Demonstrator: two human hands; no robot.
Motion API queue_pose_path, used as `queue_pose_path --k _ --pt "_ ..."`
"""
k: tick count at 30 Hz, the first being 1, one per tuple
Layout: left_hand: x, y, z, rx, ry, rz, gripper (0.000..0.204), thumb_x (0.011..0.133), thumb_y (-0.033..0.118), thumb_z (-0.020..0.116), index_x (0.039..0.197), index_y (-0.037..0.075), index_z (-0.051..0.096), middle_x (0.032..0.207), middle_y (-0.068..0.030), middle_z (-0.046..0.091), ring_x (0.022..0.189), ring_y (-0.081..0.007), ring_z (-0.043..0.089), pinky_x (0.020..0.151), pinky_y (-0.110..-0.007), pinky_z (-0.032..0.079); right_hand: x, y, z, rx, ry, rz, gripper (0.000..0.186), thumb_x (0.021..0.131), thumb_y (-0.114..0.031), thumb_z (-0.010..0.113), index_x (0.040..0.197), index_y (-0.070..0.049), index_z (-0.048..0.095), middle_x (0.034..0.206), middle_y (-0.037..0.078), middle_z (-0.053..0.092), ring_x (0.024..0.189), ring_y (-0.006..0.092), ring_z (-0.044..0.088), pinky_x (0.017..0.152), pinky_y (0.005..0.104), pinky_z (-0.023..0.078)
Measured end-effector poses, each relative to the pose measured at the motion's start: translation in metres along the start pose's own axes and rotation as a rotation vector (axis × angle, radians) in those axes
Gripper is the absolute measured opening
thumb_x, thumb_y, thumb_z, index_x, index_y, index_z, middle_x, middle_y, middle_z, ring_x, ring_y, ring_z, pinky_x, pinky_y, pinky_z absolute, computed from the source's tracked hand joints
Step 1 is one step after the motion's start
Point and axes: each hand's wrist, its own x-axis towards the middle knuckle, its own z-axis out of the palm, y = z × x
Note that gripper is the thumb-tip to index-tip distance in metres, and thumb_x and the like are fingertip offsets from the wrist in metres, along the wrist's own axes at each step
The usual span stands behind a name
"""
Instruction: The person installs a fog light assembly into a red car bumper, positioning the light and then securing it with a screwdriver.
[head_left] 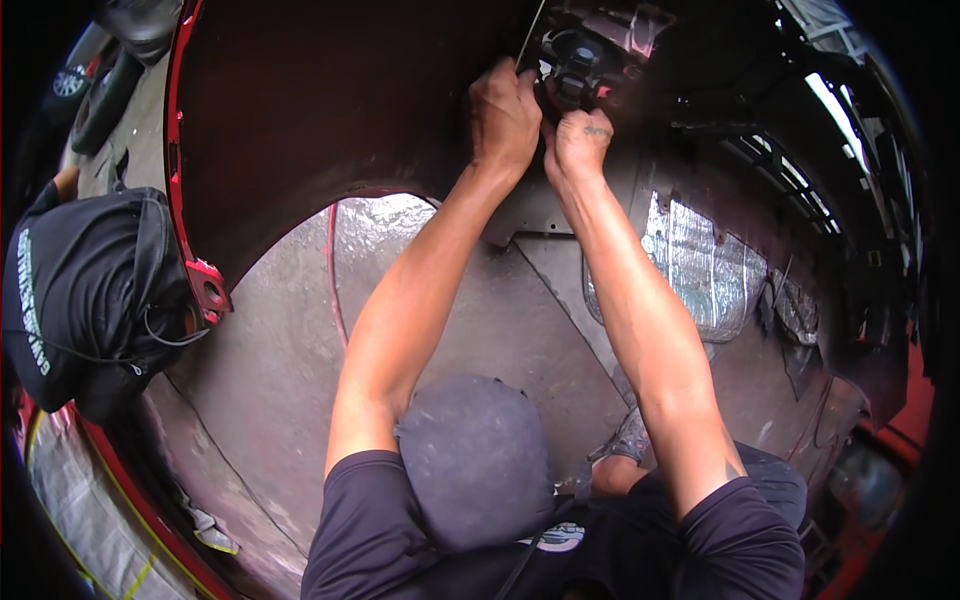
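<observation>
Both my arms reach up to the top of the view, under a dark red vehicle body panel (310, 100). My left hand (505, 115) is closed, and a thin, pale, straight rod (531, 38) runs up from its fingers. Close beside it, my right hand (582, 140) is closed with its knuckles up. Whatever its fingers hold is hidden. Just beyond both hands sits a black fitting (577, 65) with rounded parts, among pinkish-red surfaces in shadow. A rounded, grey, cloth-covered shape (475, 462) lies between my forearms.
A person in a black top (90, 290) bends at the left, beside the panel's bright red edge (205, 285). A red hose (333, 270) crosses the concrete floor. Silver foil-like sheeting (700, 265) hangs at the right. A tire (105, 105) stands far left.
</observation>
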Motion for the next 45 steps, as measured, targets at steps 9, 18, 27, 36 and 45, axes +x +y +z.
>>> queue_pose_path --k 9,18,27,36,45 --pt "-0.003 -0.006 0.006 -0.125 0.047 -0.037 0.015 0.094 0.010 0.066 0.093 -0.004 0.070 0.073 -0.0168 0.072 0.063 -0.0245 0.071 0.061 -0.037 0.053 0.000 0.001 -0.002 0.118 -0.061 0.040 0.029 0.089 -0.002 0.073 0.117 0.001 0.065 0.106 0.012 0.072 0.094 0.0271 0.073 0.082 0.0407 0.062" --pt "-0.004 0.009 0.004 -0.293 0.069 -0.241 0.011 0.090 0.007 0.069 0.089 -0.004 0.069 0.078 -0.0214 0.071 0.073 -0.0359 0.071 0.067 -0.042 0.053 0.005 0.000 -0.012 0.156 -0.138 0.064 0.023 0.090 -0.004 0.068 0.113 0.000 0.067 0.101 0.011 0.074 0.087 0.0257 0.073 0.074 0.0390 0.060" --pt "-0.006 0.008 0.004 -0.217 0.103 -0.132 0.012 0.088 0.009 0.073 0.091 -0.003 0.074 0.072 -0.0098 0.072 0.065 -0.0143 0.066 0.063 -0.032 0.052 0.008 0.003 -0.016 0.146 -0.143 0.055 0.022 0.088 -0.001 0.068 0.110 0.001 0.068 0.100 0.012 0.074 0.084 0.0252 0.074 0.074 0.0390 0.061" --pt "-0.001 0.001 0.009 -0.209 0.138 -0.044 0.011 0.087 0.007 0.072 0.090 -0.003 0.075 0.070 -0.0094 0.071 0.063 -0.0126 0.064 0.062 -0.031 0.051 0.015 0.005 -0.024 0.129 -0.209 0.053 0.023 0.089 -0.007 0.074 0.111 0.000 0.069 0.103 0.010 0.074 0.093 0.0245 0.073 0.083 0.0393 0.060" --pt "-0.002 0.007 0.008 -0.156 0.147 -0.031 0.008 0.085 0.004 0.073 0.090 -0.003 0.073 0.076 -0.0122 0.071 0.066 -0.0212 0.069 0.064 -0.035 0.052 0.015 0.002 -0.025 0.126 -0.211 0.055 0.023 0.088 -0.005 0.072 0.110 0.001 0.069 0.102 0.010 0.074 0.091 0.0244 0.073 0.083 0.0388 0.061"
